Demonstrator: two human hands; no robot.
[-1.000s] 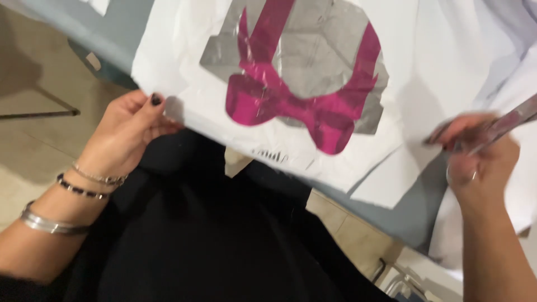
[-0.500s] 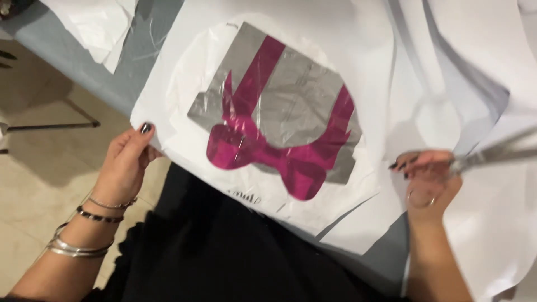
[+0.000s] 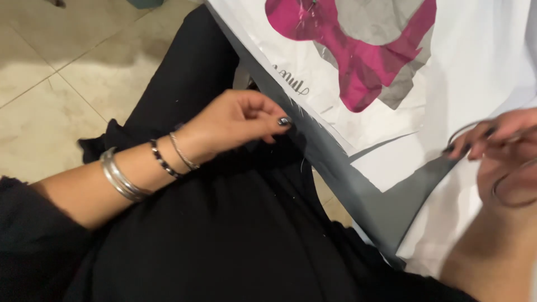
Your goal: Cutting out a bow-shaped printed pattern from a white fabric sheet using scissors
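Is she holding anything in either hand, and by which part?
The right hand holds scissors by the finger loops. The left hand holds nothing clear, fingertips by the table edge.

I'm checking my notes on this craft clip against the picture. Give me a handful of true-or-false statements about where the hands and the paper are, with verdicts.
1. The white paper sheet with the pink and grey shape lies on the grey table edge. True.
2. The left hand grips the middle of the pink shape. False: it is by the sheet's lower edge, over the black clothing, fingers curled.
3. The left wrist bears silver bangles and a dark beaded bracelet. True.
4. The right hand is empty. False: its fingers pass through thin metal loops, seemingly scissor handles.
5. The floor is dark carpet. False: it is pale tile.
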